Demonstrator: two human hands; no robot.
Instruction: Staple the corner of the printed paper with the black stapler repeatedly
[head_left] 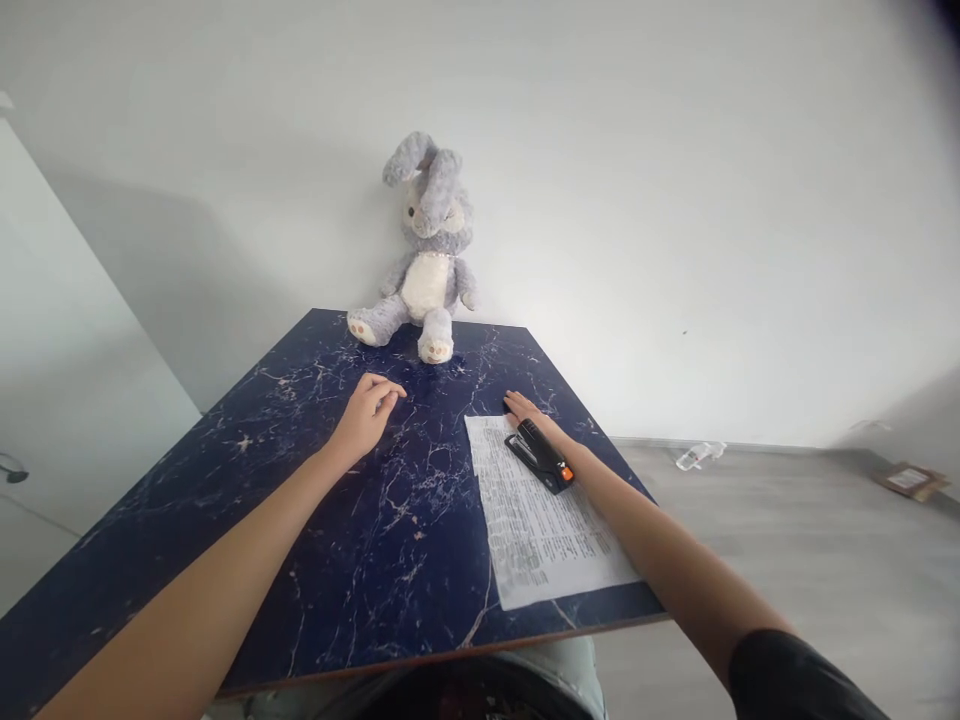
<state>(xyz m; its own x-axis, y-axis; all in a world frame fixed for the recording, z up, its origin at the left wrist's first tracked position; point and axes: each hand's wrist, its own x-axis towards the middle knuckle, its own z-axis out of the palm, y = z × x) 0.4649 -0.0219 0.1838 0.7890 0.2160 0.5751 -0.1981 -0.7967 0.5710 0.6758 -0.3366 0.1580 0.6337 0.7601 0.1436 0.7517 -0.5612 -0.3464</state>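
Observation:
My left hand rests on the blue marbled table, fingers loosely bent and the thumb a little apart from them. Nothing shows in it. Flat near the far right edge lies my right hand, its fingers stretched out over the top corner of a printed sheet of paper. A black stapler with an orange patch lies on that sheet, right beside my right hand and wrist. My right forearm covers part of the paper's right side.
A grey plush rabbit sits at the table's far edge against the white wall. On the floor to the right are a clear plastic item and a brown package. A white panel stands at the left.

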